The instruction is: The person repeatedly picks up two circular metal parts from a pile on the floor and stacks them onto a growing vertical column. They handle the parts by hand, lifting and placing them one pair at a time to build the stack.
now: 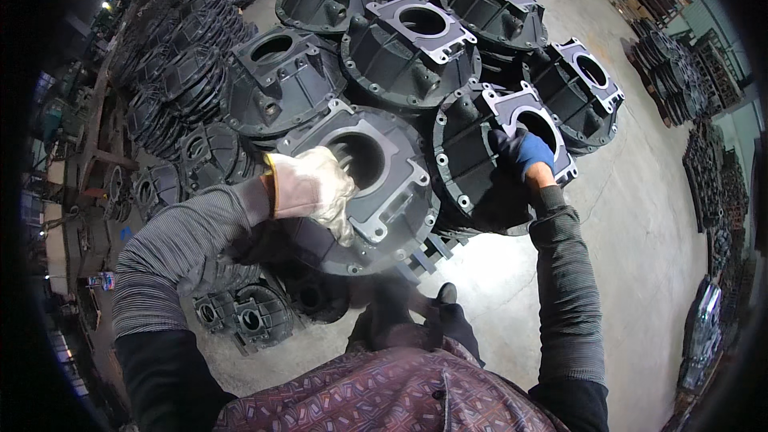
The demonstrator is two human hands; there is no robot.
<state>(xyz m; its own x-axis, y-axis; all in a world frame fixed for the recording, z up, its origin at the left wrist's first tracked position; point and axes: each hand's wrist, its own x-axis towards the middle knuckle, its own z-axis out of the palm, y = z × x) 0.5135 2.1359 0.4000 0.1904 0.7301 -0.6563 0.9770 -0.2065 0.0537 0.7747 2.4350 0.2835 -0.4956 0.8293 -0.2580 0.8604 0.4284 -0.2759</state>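
Two gloved hands reach out over a close cluster of dark, rounded metal castings, each with a machined face and a large round opening. The left hand (316, 184), in a cream glove with a yellow-edged cuff, lies on the near casting (376, 202), directly in front of the person; its fingertips go over the left edge of the opening, while the thumb points down along the flat face. The right hand (528, 152), in a blue glove, rests at the opening of the right casting (464, 152), just beside the near one, and covers part of the hole. How firmly either grip closes on the metal I cannot tell, since the fingertips are partly hidden. Behind these two, a middle casting (384, 60) sits between a left casting (300, 92) and a far-right casting (564, 96), with three more in the row beyond. Grey ribbed sleeves (180, 256) cover both forearms above a patterned shirt (360, 392). To the left, many dark parts (188, 64) lie heaped; smaller castings (252, 320) sit at lower left on the pale floor (616, 216), and further stacks (670, 72) line the right side.
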